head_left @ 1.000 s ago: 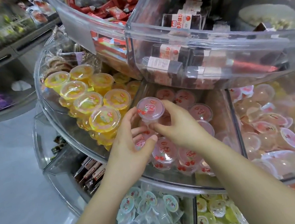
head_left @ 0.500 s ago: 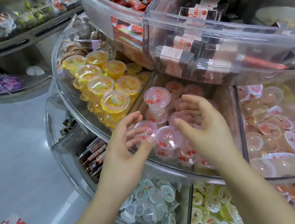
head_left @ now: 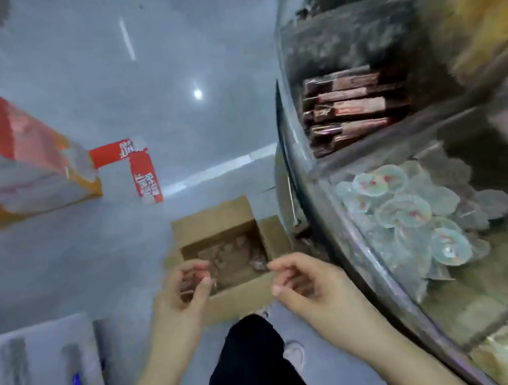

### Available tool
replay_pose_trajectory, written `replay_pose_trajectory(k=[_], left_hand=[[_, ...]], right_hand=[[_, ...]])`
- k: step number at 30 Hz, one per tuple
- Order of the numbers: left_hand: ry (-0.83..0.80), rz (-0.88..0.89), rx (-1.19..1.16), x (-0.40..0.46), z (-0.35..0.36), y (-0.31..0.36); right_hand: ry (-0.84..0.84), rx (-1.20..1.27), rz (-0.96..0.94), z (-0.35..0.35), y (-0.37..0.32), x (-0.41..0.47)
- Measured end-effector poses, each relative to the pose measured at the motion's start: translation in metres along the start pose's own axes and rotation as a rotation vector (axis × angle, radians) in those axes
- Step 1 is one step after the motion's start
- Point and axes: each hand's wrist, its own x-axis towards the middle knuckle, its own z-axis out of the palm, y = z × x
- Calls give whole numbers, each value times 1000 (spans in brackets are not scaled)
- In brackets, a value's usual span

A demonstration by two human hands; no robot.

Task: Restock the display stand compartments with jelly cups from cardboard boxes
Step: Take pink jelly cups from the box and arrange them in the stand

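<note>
Both hands hang over the open cardboard box (head_left: 222, 255) on the floor beside the clear display stand (head_left: 330, 214), placed there, I judge, to gather more stock. The left hand (head_left: 182, 297) is curled loosely around what may be a jelly cup, and the right hand (head_left: 304, 283) is half-curled; blur hides whether either holds anything. More jelly cups (head_left: 232, 254) lie in the box.

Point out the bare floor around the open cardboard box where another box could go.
Bare grey floor lies left of the cardboard box, below the red carton, and beyond it past the red floor sticker. Right of the box is crowded: the display stand sits close.
</note>
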Motion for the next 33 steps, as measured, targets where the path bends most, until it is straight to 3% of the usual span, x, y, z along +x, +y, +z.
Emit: replay_pose_trajectory(k=[6,10,14,17,20,23,26,29,31,33], left_hand=[[12,-257,111,63,1,-188],[-55,-395,125,137,47,-302],[-66,-521,158,220,91,-397],[11,-694,260,274,117,-454],[-140,-877,213,305,136,-494],[-185,-873,127,320,149,-522],[-145,-843,268,327,152,-538],[-101,-866,85,326,153,-542],[-74,-905,35,318,148,-532],[45,-862,31,309,141,-517]], right_hand=[[-173,-306,251,89,160,139],[-212,-466,288,133,272,242],[-310,-783,329,163,372,325],[-443,-1071,252,182,422,372],[-582,-1419,126,205,457,398],[-676,-1635,58,219,486,415],[-630,-1583,-21,220,501,426],[-591,-1461,-32,214,501,429],[-453,-1179,103,213,494,428],[-235,-704,281,213,479,422]])
